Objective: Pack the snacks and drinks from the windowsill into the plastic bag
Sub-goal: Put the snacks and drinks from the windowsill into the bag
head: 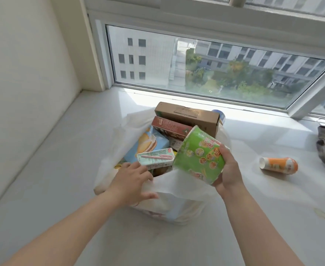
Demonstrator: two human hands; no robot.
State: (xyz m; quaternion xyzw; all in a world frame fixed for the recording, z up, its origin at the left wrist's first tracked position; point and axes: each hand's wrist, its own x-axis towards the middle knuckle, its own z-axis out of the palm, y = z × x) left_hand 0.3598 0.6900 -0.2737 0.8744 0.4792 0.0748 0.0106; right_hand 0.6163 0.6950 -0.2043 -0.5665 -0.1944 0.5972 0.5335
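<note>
Now right hand (227, 169) grips green cup (198, 155) over plastic bag (169, 191); left hand (131, 181), fingers spread, apparently touches juice box (156, 159).

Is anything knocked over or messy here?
Yes. An orange bottle lies on its side on the windowsill, right of the bag, not yet packed. The bag is crammed, boxes poking out its top.

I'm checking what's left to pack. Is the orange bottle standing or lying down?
Lying down. The orange bottle rests on its side on the windowsill, white end pointing left, apart from the bag.
</note>
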